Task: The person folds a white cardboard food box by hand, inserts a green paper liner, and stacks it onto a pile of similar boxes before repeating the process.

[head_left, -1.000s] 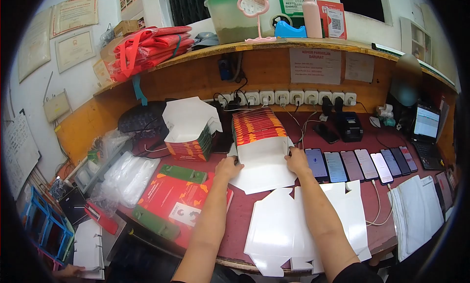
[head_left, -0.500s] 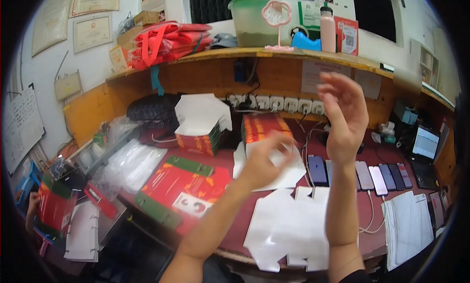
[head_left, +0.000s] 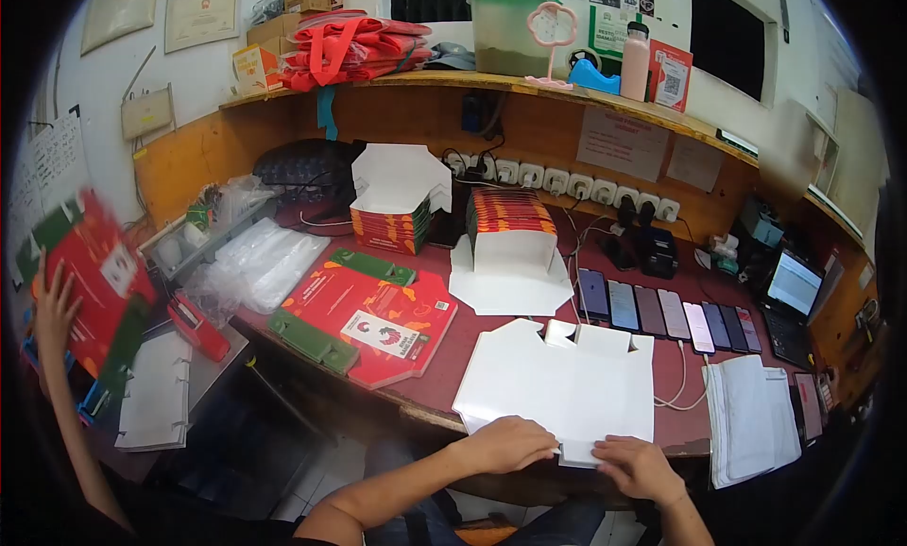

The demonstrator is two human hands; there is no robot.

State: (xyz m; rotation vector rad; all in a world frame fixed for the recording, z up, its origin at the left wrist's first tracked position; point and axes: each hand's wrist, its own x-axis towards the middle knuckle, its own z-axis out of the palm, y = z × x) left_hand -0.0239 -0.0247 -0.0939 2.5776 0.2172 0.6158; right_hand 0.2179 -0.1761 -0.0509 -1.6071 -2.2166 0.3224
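In the head view, the left hand point(head_left: 510, 444) and right hand point(head_left: 642, 466), fingers partly curled, touch the near edge of the flat, white, notched cardboard sheet point(head_left: 567, 381) on the maroon tabletop point(head_left: 441, 387); I cannot tell whether either grips it.

I count 2 box stacks point(head_left: 389, 232), 8 aligned phones point(head_left: 674, 315).

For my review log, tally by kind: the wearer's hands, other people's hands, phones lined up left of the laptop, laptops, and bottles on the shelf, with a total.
Wearer's hands: 2 (left hand, right hand)
Co-worker's hand: 1
Phones in the row: 8
Laptop: 1
Shelf bottle: 1
Total: 13
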